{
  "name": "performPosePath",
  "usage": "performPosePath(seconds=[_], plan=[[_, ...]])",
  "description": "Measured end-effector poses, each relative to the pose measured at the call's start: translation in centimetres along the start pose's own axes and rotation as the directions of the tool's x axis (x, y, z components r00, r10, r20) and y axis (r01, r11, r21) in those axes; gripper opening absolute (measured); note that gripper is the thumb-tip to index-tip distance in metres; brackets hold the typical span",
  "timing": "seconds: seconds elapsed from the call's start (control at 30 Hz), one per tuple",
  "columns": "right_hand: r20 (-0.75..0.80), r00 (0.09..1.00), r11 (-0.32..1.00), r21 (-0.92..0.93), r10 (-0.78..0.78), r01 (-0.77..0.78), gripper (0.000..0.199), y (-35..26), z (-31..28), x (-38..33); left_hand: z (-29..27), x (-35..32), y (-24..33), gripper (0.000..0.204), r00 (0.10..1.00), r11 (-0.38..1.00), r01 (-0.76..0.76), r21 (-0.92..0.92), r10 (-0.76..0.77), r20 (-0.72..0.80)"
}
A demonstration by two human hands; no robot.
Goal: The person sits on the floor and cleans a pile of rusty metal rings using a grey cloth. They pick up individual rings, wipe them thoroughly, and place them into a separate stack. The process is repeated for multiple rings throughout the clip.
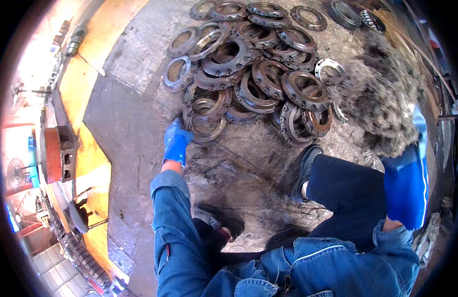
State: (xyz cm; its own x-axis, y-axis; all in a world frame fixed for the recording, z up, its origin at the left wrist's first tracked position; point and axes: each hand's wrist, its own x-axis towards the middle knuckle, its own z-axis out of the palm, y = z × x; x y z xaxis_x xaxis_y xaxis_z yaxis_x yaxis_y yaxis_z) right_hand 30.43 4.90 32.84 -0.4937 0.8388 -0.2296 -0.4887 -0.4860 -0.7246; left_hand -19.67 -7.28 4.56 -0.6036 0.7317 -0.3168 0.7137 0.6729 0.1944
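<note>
My left hand [176, 142], in a blue glove, reaches to the near left edge of a pile of dark metal rings [227, 57]. Its fingers are closed on the rim of one tilted metal ring [187, 117]. My right hand [408, 185], also gloved in blue, is raised close on the right and blurred by motion. It holds a shaggy grey-black bundle [380, 91], like a fluffy rag, which hides part of the ground right of the pile. Most of the right fingers are hidden. Many rings are notched and rusty brown, lying flat or leaning on one another.
A bearing ring [345, 13] and a roller bearing [371, 21] lie at the far right. On the left are an orange round machine part [51, 154] and dark chain-like parts [85, 257]. My shoes [304, 171] stand near the pile. A grey cloth [428, 240] lies at the right.
</note>
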Motion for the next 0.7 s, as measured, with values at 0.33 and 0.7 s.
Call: performPosePath(seconds=[0.33, 0.7], plan=[[0.096, 0.988, 0.993, -0.015, 0.117, -0.116, 0.066, 2.2, 3.3, 4.0, -1.3, -11.9, -3.8, 0.060, 0.938, 0.595, 0.348, -0.724, -0.231, 0.260], [-0.249, 0.944, 0.514, -0.793, 0.216, -0.327, 0.057, 21.3, 0.0, 3.2, 9.2, -24.7, -1.0, 0.044, 0.905, 0.310, 0.391, -0.866, -0.300, 0.301]])
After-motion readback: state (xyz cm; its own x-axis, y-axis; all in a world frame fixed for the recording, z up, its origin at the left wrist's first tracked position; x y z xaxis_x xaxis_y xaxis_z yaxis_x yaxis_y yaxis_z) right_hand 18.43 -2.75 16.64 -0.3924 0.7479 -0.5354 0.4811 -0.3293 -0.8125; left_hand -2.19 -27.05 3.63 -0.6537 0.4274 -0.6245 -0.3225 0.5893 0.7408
